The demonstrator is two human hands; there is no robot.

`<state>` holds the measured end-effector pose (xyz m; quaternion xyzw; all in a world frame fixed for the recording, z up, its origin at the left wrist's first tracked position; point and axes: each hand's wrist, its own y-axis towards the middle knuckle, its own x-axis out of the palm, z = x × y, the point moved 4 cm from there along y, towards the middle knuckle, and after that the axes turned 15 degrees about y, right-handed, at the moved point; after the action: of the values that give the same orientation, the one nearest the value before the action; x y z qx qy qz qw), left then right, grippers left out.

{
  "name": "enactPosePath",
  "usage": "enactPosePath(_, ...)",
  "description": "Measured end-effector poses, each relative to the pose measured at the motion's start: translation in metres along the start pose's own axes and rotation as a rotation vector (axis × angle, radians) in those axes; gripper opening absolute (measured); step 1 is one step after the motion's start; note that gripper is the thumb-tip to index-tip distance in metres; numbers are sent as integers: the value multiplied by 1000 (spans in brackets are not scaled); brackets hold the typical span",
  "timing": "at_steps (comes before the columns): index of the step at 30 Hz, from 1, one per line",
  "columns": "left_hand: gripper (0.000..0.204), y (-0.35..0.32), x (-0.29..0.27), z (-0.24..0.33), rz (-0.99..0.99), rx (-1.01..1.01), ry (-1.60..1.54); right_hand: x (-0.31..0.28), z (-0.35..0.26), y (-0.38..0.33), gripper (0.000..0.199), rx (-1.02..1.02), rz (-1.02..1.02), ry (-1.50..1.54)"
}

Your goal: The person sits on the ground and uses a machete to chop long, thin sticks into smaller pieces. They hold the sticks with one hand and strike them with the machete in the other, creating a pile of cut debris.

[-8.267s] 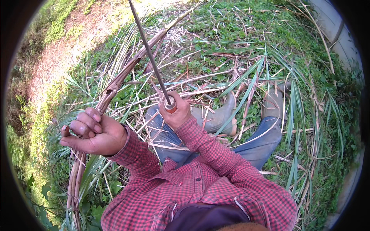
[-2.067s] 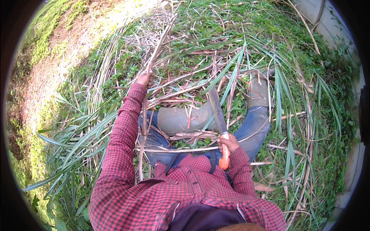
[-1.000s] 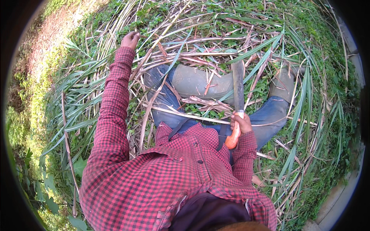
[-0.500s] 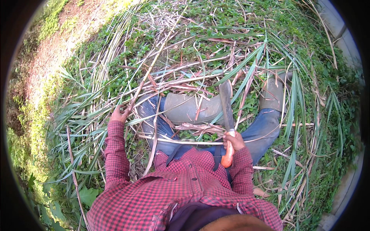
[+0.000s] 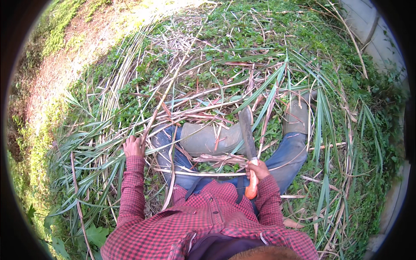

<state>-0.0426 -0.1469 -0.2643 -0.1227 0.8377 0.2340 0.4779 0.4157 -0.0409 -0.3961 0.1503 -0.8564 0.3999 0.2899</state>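
Note:
My right hand (image 5: 258, 169) is wrapped around the orange-brown handle (image 5: 251, 190) of a machete. Its long dark blade (image 5: 247, 130) points away from me, above the ground between my legs. My left hand (image 5: 133, 146) lies back-up over the pile of long green leaves and dry stalks (image 5: 108, 134) at my left, fingers somewhat apart; their tips are partly lost among the leaves. A long pale stalk (image 5: 172, 80) runs from beside that hand toward the far side. Reddish dry sheath strips (image 5: 221, 159) lie between my legs.
I sit with legs bent in blue trousers (image 5: 288, 156) and grey-green boots (image 5: 212, 139). More long leaves (image 5: 327, 117) lie at right. A bundle of thin stalks (image 5: 115, 80) stretches along the far left. Pale slabs (image 5: 364, 30) edge the right side; bare reddish soil (image 5: 56, 69) shows at left.
My left hand has turned back-up and reached onto the stalks and leaves. The machete stays in my right hand, at much the same tilt. The whole view has shifted slightly.

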Motion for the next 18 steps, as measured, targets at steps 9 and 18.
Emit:
enactPosePath(9,21,21,-74,22,329,-83,-600,3,-1,-4,21,-45,-23,-28)
enactPosePath(18,20,68,-162,40,714,-197,-1117,24,-20,-28,28,-259,-80,-98)
